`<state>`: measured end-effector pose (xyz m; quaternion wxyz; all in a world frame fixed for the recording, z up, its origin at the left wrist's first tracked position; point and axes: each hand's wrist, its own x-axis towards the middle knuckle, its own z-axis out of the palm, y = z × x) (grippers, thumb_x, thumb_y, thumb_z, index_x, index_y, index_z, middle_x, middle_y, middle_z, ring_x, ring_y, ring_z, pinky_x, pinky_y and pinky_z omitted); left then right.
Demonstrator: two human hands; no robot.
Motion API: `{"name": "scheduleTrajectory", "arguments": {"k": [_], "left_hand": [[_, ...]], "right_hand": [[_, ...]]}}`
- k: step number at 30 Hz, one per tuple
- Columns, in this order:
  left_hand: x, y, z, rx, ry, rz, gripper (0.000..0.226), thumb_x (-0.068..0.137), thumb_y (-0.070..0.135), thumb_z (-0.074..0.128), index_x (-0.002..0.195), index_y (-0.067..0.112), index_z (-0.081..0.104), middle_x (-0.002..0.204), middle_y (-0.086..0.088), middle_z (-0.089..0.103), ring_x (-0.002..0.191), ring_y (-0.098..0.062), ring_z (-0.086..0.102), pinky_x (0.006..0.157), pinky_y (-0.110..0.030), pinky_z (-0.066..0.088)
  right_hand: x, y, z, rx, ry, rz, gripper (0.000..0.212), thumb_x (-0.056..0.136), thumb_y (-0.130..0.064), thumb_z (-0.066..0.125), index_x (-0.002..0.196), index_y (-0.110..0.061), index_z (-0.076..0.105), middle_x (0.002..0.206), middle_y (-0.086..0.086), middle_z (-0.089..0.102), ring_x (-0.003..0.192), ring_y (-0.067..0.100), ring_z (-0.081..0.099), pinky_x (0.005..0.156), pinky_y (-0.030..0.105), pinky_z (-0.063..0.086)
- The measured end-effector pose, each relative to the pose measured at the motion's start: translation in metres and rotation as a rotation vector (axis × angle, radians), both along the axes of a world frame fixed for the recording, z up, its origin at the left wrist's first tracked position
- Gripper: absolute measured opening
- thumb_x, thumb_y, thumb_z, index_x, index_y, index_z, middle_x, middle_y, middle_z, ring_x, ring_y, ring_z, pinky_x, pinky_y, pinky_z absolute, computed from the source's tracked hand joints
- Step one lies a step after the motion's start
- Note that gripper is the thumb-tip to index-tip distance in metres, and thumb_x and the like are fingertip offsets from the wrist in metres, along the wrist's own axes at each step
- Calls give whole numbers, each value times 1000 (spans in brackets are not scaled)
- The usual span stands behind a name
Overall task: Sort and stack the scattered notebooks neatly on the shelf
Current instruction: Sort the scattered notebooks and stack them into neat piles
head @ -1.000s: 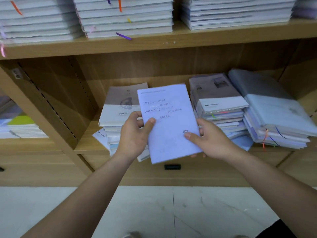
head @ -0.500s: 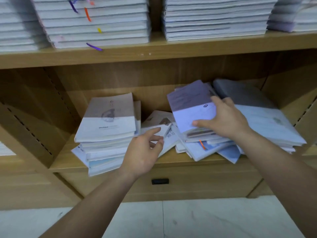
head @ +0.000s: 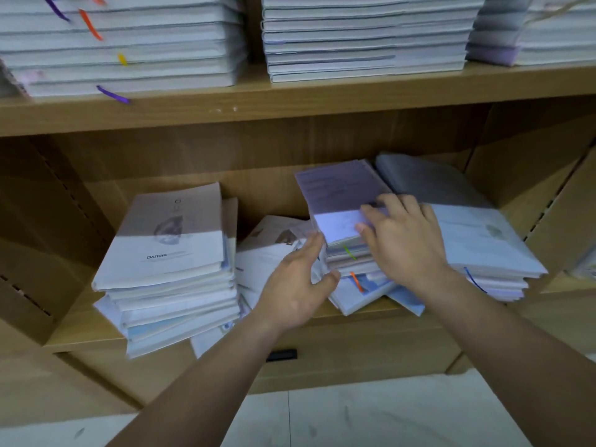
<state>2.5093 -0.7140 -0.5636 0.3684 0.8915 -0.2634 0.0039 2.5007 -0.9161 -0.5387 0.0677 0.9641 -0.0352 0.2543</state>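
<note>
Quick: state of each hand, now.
Left hand: open, fingers straight against the side of the middle stack.
Right hand: open, fingers resting flat on the lavender notebook atop it.

Soft, dim light (edges blurred)

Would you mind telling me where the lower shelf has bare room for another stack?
Bare board shows on the lower shelf at front left, between the side panel and the left stack. The middle is crowded: loose notebooks beside the purple-topped stack.

Three notebook stacks on lower shelf (head: 84,333): left stack (head: 167,279), middle stack (head: 342,233), right stack (head: 477,240).
</note>
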Motion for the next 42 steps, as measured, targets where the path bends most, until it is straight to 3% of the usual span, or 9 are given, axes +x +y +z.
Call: {"name": "scheduleTrajectory", "arguments": {"k": [5,8,12,15,20,24,34,39,42], "left_hand": [[8,-21,-3,-38,82,-24,79,96,41,58,159,26,12,164,11,9,149,-2,11,118,-18,16],[8,-12,2,-37,22,24,69,96,39,59,156,28,26,160,11,27,146,-5,26,112,-19,26],[-2,17,6,-29,-93,141,52,95,34,60,144,24,48,142,8,53,128,-12,48,100,-23,39],[-13,48,9,34,-163,189,45,94,37,60,138,27,53,136,10,56,122,-9,51,101,-32,46],[-29,107,25,40,-216,265,36,95,35,59,129,25,59,124,12,58,108,-3,54,91,-31,52],[-43,166,38,-9,-236,396,29,95,30,61,124,25,61,119,15,60,102,0,56,82,-22,52],[-57,290,7,78,-28,698,35,90,33,68,120,17,61,112,2,65,93,-13,60,75,-28,46],[-37,287,-12,219,6,633,33,82,42,75,105,27,59,105,7,61,92,-10,58,73,-29,50],[-27,274,-34,239,171,593,55,77,51,77,120,30,48,113,12,54,101,-12,56,82,-31,52]], "right_hand": [[-4,-6,-10,77,115,65,61,96,-53,32,146,-23,49,146,12,51,131,34,47,107,47,38],[-3,-3,-8,93,143,49,61,96,-50,27,150,-26,42,150,12,45,135,33,40,112,46,31],[2,5,-6,130,138,2,57,97,-47,28,149,-29,43,150,11,44,134,32,40,111,46,31],[-1,17,-2,203,103,-10,55,96,-44,34,145,-24,50,146,14,49,131,34,44,109,46,33],[-17,65,14,260,-35,197,41,95,-34,54,132,-17,61,127,8,57,114,30,52,92,44,45],[-26,123,18,356,60,373,41,97,-38,53,134,-22,58,122,1,54,113,24,51,89,40,46],[-10,162,-34,511,655,282,74,98,-49,54,157,-14,25,157,9,34,138,28,41,104,35,38],[4,156,-56,438,608,339,62,96,-49,58,147,-18,43,140,3,46,127,22,47,94,31,39],[7,161,-73,430,596,401,51,92,-53,60,133,-23,55,125,-3,50,120,20,48,94,34,44]]}}
